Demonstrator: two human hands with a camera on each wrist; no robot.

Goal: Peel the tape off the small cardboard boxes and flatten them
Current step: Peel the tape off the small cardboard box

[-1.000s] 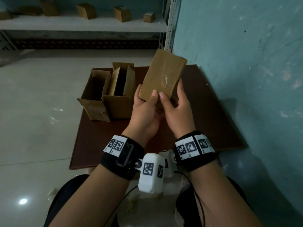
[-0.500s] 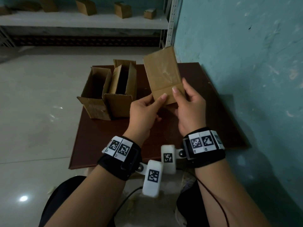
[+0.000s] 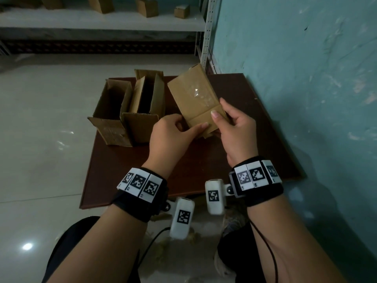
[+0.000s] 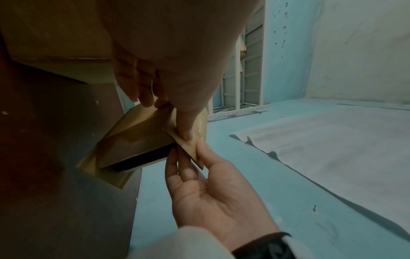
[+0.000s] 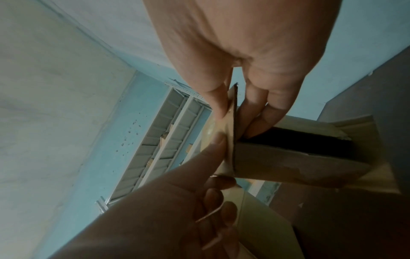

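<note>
Flattened box (image 3: pixel 194 99) held above table (image 3: pixel 204 166), clear tape (image 3: pixel 201 94) on face. Right hand (image 3: pixel 234 127) pinching lower flap; left hand (image 3: pixel 171 135) thumb flat along edge. Better: brace right, pick tape corner with left nail, peel low, slowly.

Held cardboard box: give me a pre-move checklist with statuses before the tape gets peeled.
1. Cardboard box held clear of the table: ok.
2. Right hand pinches the box's near flap: ok.
3. Left hand thumb on the near edge: ok.
4. Clear tape present on the upper face: ok.
5. Tape end lifted: cannot tell.
6. Two opened boxes on the table, apart from the hands: ok.
</note>
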